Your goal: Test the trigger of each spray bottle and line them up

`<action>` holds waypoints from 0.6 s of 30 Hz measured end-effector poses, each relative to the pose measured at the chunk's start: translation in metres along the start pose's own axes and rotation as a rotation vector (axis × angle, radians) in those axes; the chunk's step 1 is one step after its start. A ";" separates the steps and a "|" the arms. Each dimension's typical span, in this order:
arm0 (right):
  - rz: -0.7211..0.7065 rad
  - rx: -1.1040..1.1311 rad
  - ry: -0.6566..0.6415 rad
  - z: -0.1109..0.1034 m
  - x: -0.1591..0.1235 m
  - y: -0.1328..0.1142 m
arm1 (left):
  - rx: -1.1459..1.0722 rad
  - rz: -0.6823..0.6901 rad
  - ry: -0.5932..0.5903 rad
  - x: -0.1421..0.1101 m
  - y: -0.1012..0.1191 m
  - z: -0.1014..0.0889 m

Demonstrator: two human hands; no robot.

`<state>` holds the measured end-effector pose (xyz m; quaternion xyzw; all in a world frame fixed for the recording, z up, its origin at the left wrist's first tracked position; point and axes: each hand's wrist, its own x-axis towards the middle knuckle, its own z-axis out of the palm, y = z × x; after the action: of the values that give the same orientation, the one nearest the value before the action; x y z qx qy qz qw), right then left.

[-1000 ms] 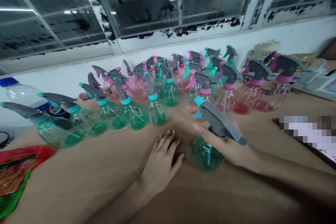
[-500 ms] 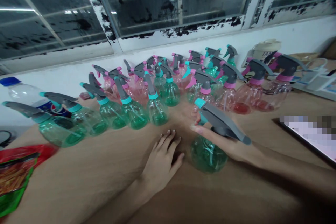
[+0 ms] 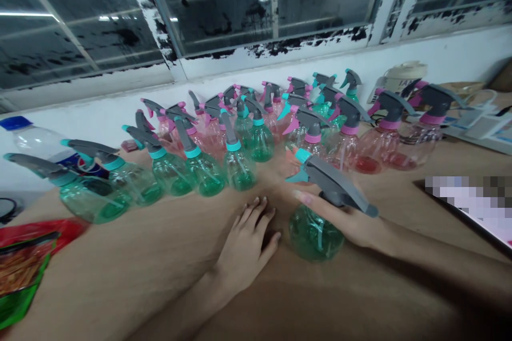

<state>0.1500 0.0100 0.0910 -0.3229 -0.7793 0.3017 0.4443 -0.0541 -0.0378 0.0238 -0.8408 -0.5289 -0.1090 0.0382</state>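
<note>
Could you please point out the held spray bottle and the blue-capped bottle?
Held spray bottle [image 3: 311, 235], head view: its green body.
Blue-capped bottle [image 3: 38, 139], head view: its clear upper body.

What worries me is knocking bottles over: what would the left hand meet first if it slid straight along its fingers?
Probably the right side of the nearest green spray bottle ahead; if the left hand just misses it, likely the green bottle behind. Depth is unclear.

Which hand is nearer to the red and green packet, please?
The left. The left hand rests on the table, to the right of the packet; the right hand is farther right, holding a green spray bottle by its neck.
</note>
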 end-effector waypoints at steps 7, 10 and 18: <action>0.033 -0.006 -0.017 0.000 -0.001 0.002 | -0.012 0.001 0.000 0.000 0.000 0.002; 0.028 0.023 -0.001 0.001 -0.001 0.002 | -0.010 -0.009 -0.005 0.000 0.000 0.002; 0.012 -0.004 0.029 0.002 -0.001 0.003 | -0.006 0.008 0.015 0.000 -0.001 0.003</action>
<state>0.1492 0.0108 0.0873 -0.3328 -0.7716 0.2981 0.4529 -0.0548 -0.0370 0.0208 -0.8422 -0.5247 -0.1170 0.0400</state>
